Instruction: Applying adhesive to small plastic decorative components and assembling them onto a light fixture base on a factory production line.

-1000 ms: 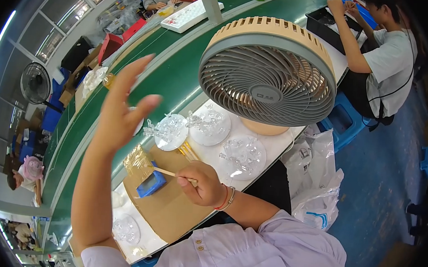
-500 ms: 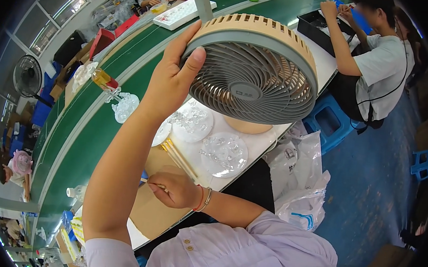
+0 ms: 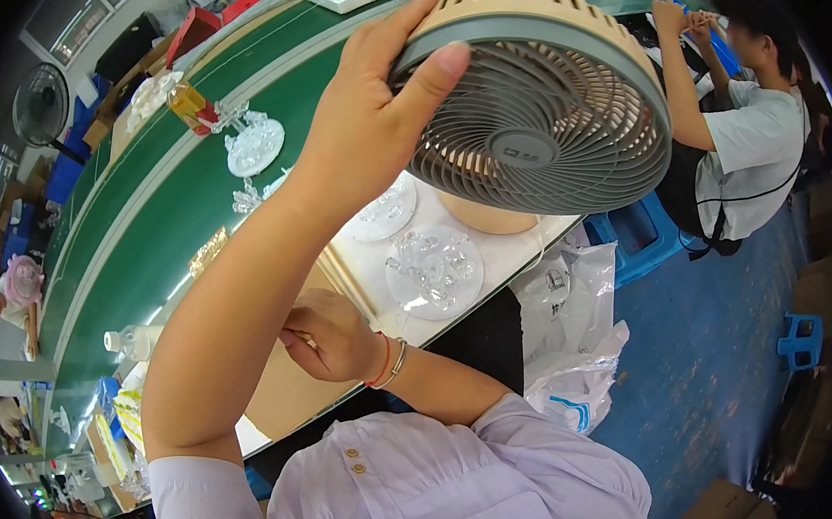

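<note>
My left hand (image 3: 389, 94) grips the rim of a round fan (image 3: 523, 149) with a grey spiral grille and a beige slotted ring. The fan is held up over the table, grille tilted toward me. My thumb lies on the front edge and the other fingers go round behind. My right hand (image 3: 329, 335) is closed in a pinch above a brown cardboard sheet (image 3: 300, 396). What it pinches is hidden behind my left forearm. Between the hands lie white discs (image 3: 434, 272) with clear plastic pieces on them, beside thin yellowish sticks (image 3: 355, 279).
Another clear piece on a round base (image 3: 253, 145) stands on the green table (image 3: 173, 218), near a bottle (image 3: 192, 109). A white plastic bag (image 3: 565, 337) hangs by the table's edge. At the right sits a co-worker (image 3: 757, 139), near a blue stool (image 3: 639, 237). Cardboard boxes (image 3: 721, 517) stand on the floor.
My left hand and the fan have shifted right and slightly up. The whole view has also moved a little. A pale stick end, visible earlier at my right fingers, is now covered by my forearm.
</note>
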Tool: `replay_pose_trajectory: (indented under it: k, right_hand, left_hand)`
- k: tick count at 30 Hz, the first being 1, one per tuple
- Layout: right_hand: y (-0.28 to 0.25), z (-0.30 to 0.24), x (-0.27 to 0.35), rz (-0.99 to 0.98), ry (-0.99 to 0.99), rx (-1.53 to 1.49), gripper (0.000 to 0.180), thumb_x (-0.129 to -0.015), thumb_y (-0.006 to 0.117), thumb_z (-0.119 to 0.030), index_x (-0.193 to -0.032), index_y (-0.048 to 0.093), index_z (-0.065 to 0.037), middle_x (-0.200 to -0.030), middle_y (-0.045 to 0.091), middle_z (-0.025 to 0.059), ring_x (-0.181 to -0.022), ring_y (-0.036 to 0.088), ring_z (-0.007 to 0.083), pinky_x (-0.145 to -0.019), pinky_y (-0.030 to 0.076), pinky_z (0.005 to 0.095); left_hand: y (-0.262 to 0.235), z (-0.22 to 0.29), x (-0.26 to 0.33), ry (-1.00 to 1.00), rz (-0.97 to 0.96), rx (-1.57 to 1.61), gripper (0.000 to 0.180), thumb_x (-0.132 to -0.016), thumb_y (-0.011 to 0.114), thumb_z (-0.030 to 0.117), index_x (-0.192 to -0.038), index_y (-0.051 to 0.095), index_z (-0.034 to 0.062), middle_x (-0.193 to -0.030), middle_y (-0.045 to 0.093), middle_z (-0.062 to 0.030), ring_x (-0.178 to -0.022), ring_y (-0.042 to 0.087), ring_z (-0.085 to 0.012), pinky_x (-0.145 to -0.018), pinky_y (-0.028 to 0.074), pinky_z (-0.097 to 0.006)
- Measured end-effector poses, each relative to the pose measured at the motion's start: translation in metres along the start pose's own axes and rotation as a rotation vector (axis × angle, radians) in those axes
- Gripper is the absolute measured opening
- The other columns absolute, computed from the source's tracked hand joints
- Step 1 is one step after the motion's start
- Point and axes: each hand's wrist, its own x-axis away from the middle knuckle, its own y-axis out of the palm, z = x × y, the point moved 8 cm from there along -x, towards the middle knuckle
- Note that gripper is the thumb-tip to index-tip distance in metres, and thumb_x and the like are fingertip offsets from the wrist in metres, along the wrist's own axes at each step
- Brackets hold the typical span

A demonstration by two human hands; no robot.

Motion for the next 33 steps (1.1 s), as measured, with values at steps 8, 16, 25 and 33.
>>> replay_pose_trajectory:
  k: [8, 16, 25, 33]
  right_hand:
    - [0.006, 0.006, 0.002, -0.088, 0.043, 0.035, 0.019, -0.077, 0.065, 0.000, -0.095, 0.059, -0.005, -0.077, 0.060, 0.0088, -0.067, 0.058, 0.0296, -0.060, 0.044, 0.0394]
    - [0.000, 0.007, 0.000, -0.030, 0.008, 0.032, 0.019, -0.078, 0.065, 0.000, -0.094, 0.059, -0.005, -0.074, 0.058, 0.0087, -0.064, 0.056, 0.0291, -0.058, 0.043, 0.0384]
    - [0.015, 0.010, 0.007, -0.095, 0.060, 0.033, 0.015, -0.078, 0.065, 0.000, -0.091, 0.058, -0.004, -0.070, 0.057, 0.0096, -0.060, 0.054, 0.0304, -0.057, 0.042, 0.0402]
    - [0.008, 0.018, 0.037, -0.098, 0.095, 0.110, 0.023, -0.080, 0.066, -0.005, -0.102, 0.062, -0.001, -0.093, 0.066, 0.0155, -0.086, 0.064, 0.0357, -0.075, 0.050, 0.0423]
  left_hand:
    - [0.006, -0.001, -0.001, -0.165, -0.037, 0.049, 0.059, -0.097, 0.056, 0.035, -0.140, 0.039, -0.0024, -0.131, 0.048, -0.0217, -0.124, 0.047, -0.0292, -0.105, 0.034, -0.033]
    - [0.008, -0.004, -0.002, -0.316, -0.105, 0.317, 0.059, -0.098, 0.053, 0.032, -0.141, 0.036, -0.0047, -0.136, 0.046, -0.0228, -0.127, 0.045, -0.0268, -0.106, 0.033, -0.032]
    - [-0.008, -0.002, -0.002, -0.119, -0.165, 0.256, 0.047, -0.096, 0.057, 0.025, -0.136, 0.047, 0.0025, -0.136, 0.047, -0.0205, -0.125, 0.047, -0.0288, -0.106, 0.035, -0.033]
    - [-0.059, 0.044, 0.051, 0.224, 0.052, 0.033, 0.058, -0.083, 0.069, 0.034, -0.126, 0.052, -0.0020, -0.126, 0.052, -0.0238, -0.120, 0.048, -0.0380, -0.103, 0.039, -0.042]
